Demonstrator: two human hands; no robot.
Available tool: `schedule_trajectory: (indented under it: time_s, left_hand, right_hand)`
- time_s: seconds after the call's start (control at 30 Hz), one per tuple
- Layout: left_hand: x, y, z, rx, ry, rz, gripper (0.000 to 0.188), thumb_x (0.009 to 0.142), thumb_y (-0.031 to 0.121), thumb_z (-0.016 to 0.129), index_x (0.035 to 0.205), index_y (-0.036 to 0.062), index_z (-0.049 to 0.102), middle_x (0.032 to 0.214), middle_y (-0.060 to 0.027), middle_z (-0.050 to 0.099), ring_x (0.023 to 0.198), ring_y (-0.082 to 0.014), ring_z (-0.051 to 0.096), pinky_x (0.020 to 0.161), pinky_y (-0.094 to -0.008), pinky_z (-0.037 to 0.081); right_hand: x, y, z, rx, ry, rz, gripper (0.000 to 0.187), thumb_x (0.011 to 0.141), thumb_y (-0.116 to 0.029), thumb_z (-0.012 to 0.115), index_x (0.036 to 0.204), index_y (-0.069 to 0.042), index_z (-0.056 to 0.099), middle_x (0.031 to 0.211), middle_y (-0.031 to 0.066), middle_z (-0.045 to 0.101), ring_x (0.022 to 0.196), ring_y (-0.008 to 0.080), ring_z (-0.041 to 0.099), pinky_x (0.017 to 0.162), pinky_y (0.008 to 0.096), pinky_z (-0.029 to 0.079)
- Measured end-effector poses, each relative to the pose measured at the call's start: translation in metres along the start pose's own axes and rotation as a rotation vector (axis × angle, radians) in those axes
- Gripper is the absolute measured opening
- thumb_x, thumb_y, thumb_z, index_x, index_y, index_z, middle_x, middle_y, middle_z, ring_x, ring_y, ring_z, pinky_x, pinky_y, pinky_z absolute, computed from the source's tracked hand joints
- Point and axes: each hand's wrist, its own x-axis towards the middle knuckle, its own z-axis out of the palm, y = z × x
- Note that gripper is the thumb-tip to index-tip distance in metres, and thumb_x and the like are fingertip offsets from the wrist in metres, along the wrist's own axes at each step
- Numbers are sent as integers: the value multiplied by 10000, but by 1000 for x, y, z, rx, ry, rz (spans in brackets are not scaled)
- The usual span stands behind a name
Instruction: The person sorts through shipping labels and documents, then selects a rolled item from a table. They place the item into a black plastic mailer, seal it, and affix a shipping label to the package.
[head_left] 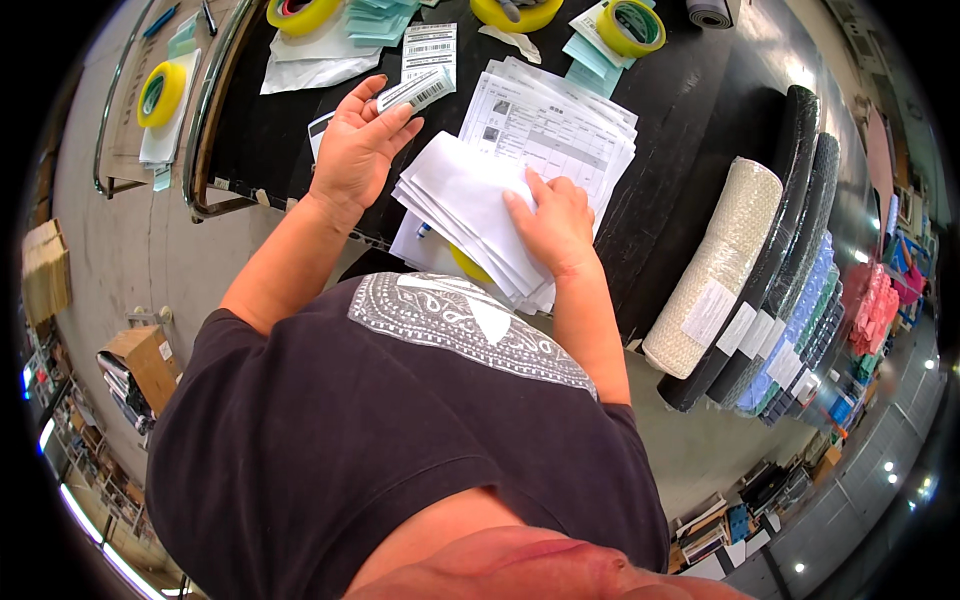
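While my right hand (pixel 556 222) presses flat on the fanned stack of white paper sheets (pixel 462 205) at the black table's (pixel 700 110) near edge, fingers spread rather than clenched, my left hand (pixel 355 145) pinches a narrow white barcode label strip (pixel 416 90); the overhanging sheets could slide off, or the strip could curl and stick to my fingers

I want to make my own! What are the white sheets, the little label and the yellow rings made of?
Sheets under the right hand: thin matte paper, judging by the fanned, bendy edges. Label in the left hand: probably paper with a slight sheen; it's a flat white strip with black stripes. Rings: likely glossy plastic tape wound on a core.
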Motion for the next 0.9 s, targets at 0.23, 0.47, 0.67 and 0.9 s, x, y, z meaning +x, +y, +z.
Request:
schedule_trajectory:
  time_s: [0.23, 0.47, 0.67, 0.9]
  left_hand:
    - [0, 2, 7, 26, 24, 12, 506, 903, -13, 604, 1335, 11, 342, 1193, -151, 566, 1131, -242, 575, 1037, -484, 441]
    - [0, 0, 4, 15, 16, 5, 500, 904, -13, 601, 1334, 13, 348, 1184, -152, 570, 1130, -243, 576, 1039, -485, 438]
    - [2, 1, 3, 22, 16, 15, 489, 902, -12, 605, 1326, 17, 361, 1175, -147, 584, 1128, -244, 580, 1040, -489, 435]
    - [2, 1, 3, 3, 10, 8, 487, 897, -21, 612, 1321, 21, 374, 1171, -138, 592, 1129, -234, 580, 1034, -485, 438]
  right_hand:
    - [0, 1, 1, 16, 7, -1, 580, 895, -491, 557, 1328, -106, 576, 1193, 137, 551, 1171, 320, 448, 1032, 442, 317]
    - [-2, 0, 2, 22, 47, -18, 565, 898, -477, 560, 1320, -102, 580, 1180, 132, 554, 1155, 317, 451, 1025, 446, 314]
    - [-1, 1, 5, 32, 54, -23, 560, 901, -470, 559, 1322, -101, 577, 1177, 130, 553, 1161, 314, 445, 1029, 442, 303]
    - [-2, -1, 1, 17, 33, -8, 575, 901, -484, 550, 1331, -104, 569, 1182, 129, 552, 1166, 312, 443, 1031, 441, 299]
